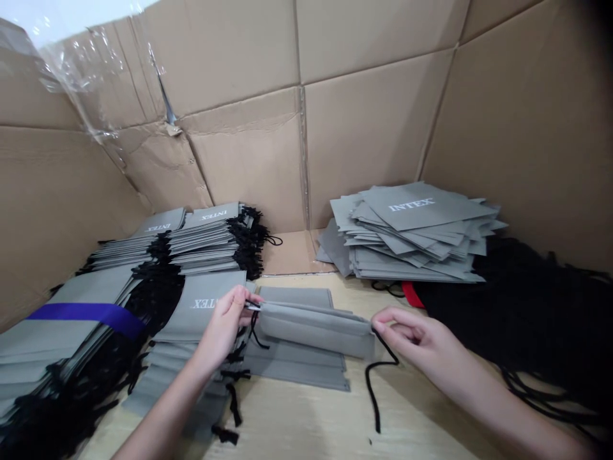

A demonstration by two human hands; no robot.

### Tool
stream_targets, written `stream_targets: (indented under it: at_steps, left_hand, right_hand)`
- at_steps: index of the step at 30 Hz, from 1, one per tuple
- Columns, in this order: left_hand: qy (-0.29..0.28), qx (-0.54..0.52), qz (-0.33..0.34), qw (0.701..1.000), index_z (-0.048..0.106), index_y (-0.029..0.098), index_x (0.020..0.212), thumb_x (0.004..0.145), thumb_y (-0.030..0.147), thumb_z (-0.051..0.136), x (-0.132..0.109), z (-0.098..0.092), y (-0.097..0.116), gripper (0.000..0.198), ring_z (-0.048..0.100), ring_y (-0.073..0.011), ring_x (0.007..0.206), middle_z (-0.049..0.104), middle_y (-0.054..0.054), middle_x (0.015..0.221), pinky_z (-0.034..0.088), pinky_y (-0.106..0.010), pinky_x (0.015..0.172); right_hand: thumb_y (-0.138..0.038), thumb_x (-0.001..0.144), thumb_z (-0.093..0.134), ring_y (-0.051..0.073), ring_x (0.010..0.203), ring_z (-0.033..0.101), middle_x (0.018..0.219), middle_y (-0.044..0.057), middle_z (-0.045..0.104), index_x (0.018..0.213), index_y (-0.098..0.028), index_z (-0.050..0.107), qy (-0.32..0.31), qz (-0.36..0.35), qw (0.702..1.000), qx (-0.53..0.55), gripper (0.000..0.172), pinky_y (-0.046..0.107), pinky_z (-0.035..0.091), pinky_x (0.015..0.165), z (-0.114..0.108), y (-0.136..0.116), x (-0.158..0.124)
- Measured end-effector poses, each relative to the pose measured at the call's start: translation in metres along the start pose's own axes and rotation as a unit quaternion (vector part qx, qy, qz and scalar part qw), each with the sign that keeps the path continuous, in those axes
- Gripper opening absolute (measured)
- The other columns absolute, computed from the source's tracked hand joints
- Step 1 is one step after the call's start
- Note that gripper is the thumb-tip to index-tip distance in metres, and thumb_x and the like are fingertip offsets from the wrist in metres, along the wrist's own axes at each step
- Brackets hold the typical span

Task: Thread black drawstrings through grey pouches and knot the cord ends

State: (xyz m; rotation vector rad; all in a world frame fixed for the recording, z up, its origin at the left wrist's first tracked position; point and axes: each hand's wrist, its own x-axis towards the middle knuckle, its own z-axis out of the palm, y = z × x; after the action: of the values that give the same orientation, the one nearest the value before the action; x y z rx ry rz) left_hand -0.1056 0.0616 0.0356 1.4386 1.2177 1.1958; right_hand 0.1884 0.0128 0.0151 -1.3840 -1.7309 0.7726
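A grey fabric pouch [313,326] is stretched between my two hands above the table. My left hand [234,310] is closed at its left end, where a black cord hangs and a thin pale rod-like piece shows at the fingers. At the right end my right hand [407,329] pinches a black cord [371,383], whose loose end trails down onto the table. Under the held pouch lie more flat grey pouches [297,370]. Just left of my left hand is a stack of INTEX-printed pouches [191,313] with black cords.
A messy pile of grey INTEX pouches [416,217] stands at the back right, beside a heap of black cords [527,319]. More corded stacks [205,239] fill the left, one bundle wrapped with a purple band [86,313]. Cardboard walls [373,121] enclose the table [306,428].
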Motion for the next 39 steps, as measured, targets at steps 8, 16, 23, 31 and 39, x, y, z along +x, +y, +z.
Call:
stream_targets:
  at_steps: [8,16,23,31,39]
  left_hand:
    - [-0.044,0.195,0.097,0.975,0.060,0.018,0.063,0.078,0.045,0.056,-0.006,-0.005,0.012,0.031,0.050,-0.0167,0.064,0.057,-0.001,0.063,0.040,-0.024,0.060]
    - [-0.110,-0.366,-0.124,0.916,0.055,0.019,0.072,0.075,0.065,0.047,-0.004,-0.004,0.014,0.047,0.057,-0.0183,0.084,0.058,-0.007,0.108,0.048,-0.029,0.066]
    - [-0.074,-0.019,0.009,0.997,0.047,0.016,0.048,0.068,0.049,0.066,0.004,-0.003,-0.006,0.043,0.049,-0.0178,0.083,0.051,-0.005,0.086,0.044,-0.026,0.072]
    - [-0.134,-0.376,-0.048,0.916,0.054,0.022,0.068,0.073,0.036,0.067,-0.001,0.004,-0.007,0.020,0.055,-0.0171,0.090,0.054,0.001,0.097,0.047,-0.035,0.076]
    - [-0.141,-0.385,-0.099,0.906,0.059,0.020,0.110,0.063,0.010,0.073,0.000,0.009,-0.016,0.050,0.058,-0.0152,0.097,0.061,-0.006,0.111,0.046,-0.024,0.082]
  right_hand:
    - [-0.052,0.076,0.052,0.012,0.053,0.040,0.060,-0.001,0.045,0.066,-0.019,0.056,-0.004,0.011,0.999,0.035,0.035,0.023,0.031,0.046,-0.006,-0.005,0.005]
    - [-0.065,0.070,0.053,0.007,0.041,0.017,0.047,-0.009,0.024,0.067,-0.020,0.054,-0.011,0.101,0.985,0.136,0.046,0.021,0.013,0.039,-0.006,0.002,0.007]
    - [-0.072,0.064,0.052,0.006,0.041,0.013,0.045,-0.010,0.019,0.066,-0.020,0.050,0.008,0.129,0.982,0.135,0.051,0.021,0.010,0.038,-0.006,0.010,0.010]
    - [-0.069,0.060,0.059,0.006,0.042,0.015,0.048,-0.010,0.021,0.068,-0.021,0.050,0.044,0.156,0.970,0.181,0.050,0.020,0.011,0.039,-0.011,0.004,0.010]
    - [-0.065,0.062,0.061,0.006,0.043,0.014,0.051,-0.010,0.021,0.069,-0.020,0.049,0.069,0.153,0.964,0.205,0.047,0.021,0.009,0.040,-0.013,0.005,0.010]
